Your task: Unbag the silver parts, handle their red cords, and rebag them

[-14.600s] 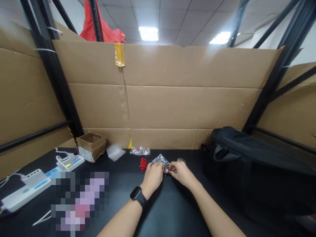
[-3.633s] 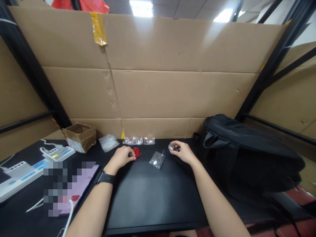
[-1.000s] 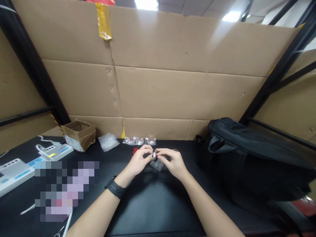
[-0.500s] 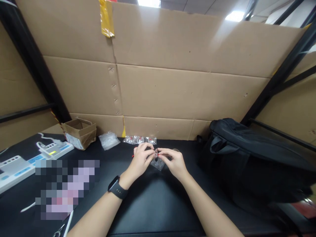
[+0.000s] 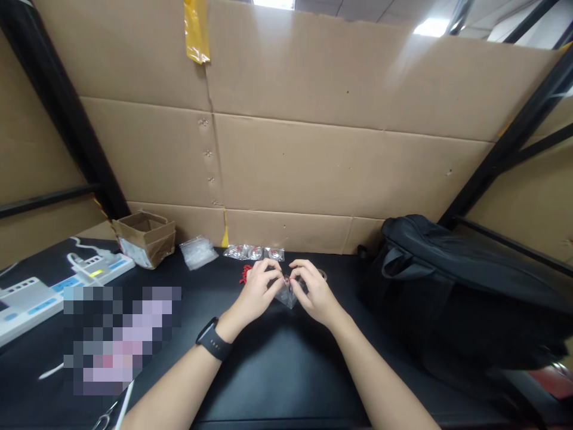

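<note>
My left hand (image 5: 259,289) and my right hand (image 5: 316,294) meet over the middle of the black table, fingertips pinched close together. Between them is a small clear plastic bag (image 5: 286,296), gripped at its upper edge by both hands. A small reddish, round-looking item (image 5: 287,279) shows at the bag's top between the fingertips; its kind is too small to make out. Bunched red cord (image 5: 245,274) lies just left of my left hand. Behind my right fingers, part of a brownish ring (image 5: 323,275) peeks out.
Along the cardboard wall (image 5: 286,161) lie several small clear packets (image 5: 255,253) and a clear plastic bag (image 5: 198,253). An open cardboard box (image 5: 147,239) and a white power strip (image 5: 58,289) are left. A black bag (image 5: 447,298) fills the right side. Scissors (image 5: 104,421) lie front left.
The dark round item between my fingertips has sunk lower, now at the top of the clear bag. My fingers have shifted to the bag's edge, and more red cord shows at left.
</note>
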The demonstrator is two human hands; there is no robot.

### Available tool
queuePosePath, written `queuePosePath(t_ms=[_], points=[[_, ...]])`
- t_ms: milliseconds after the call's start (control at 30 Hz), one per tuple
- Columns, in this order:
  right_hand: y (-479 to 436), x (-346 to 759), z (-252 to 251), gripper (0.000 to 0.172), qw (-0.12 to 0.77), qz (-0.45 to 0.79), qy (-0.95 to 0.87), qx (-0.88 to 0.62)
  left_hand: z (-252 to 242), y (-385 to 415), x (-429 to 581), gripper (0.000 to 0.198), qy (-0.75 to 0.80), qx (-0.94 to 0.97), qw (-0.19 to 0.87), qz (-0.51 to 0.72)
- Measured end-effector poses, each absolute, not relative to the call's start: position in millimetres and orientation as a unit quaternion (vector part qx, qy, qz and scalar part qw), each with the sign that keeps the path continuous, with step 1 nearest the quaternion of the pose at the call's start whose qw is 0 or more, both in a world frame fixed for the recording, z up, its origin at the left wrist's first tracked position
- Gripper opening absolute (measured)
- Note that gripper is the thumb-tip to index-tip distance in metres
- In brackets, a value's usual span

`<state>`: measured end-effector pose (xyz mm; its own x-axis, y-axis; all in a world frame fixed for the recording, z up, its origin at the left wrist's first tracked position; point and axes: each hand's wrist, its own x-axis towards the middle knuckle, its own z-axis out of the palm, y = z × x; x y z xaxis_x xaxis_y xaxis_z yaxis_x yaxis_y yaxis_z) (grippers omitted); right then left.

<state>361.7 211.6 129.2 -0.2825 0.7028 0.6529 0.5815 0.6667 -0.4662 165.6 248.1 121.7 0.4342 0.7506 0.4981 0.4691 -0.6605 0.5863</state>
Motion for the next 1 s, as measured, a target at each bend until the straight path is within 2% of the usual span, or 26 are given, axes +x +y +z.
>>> queuePosePath(t_ms=[167, 300, 467, 600, 767, 933, 1000], points=[[210.4, 363.8, 130.4, 0.007, 0.438, 0.061, -0.796, -0.413, 129.6, 246.3, 161.2, 0.024, 0.345, 0.804, 0.210, 0.437], [210.0, 362.4, 129.5, 0.007, 0.429, 0.071, -0.802, -0.410, 132.2, 240.5, 160.3, 0.042, 0.327, 0.844, 0.167, 0.391], [211.6, 364.5, 129.4, 0.007, 0.426, 0.064, -0.802, -0.414, 126.7, 241.3, 161.0, 0.023, 0.358, 0.855, 0.130, 0.351], [212.4, 366.0, 128.6, 0.006, 0.424, 0.046, -0.796, -0.430, 122.4, 245.0, 159.5, 0.030, 0.367, 0.860, 0.116, 0.334], [212.9, 361.4, 127.3, 0.007, 0.416, 0.062, -0.805, -0.419, 119.9, 246.5, 162.0, 0.011, 0.370, 0.852, 0.101, 0.357], [226.3, 380.9, 124.6, 0.012, 0.460, 0.034, -0.757, -0.464, 111.7, 253.3, 162.0, 0.009, 0.412, 0.825, 0.110, 0.371], [234.1, 398.4, 119.7, 0.017, 0.438, 0.003, -0.732, -0.522, 106.4, 257.7, 161.7, 0.011, 0.434, 0.815, 0.109, 0.368]])
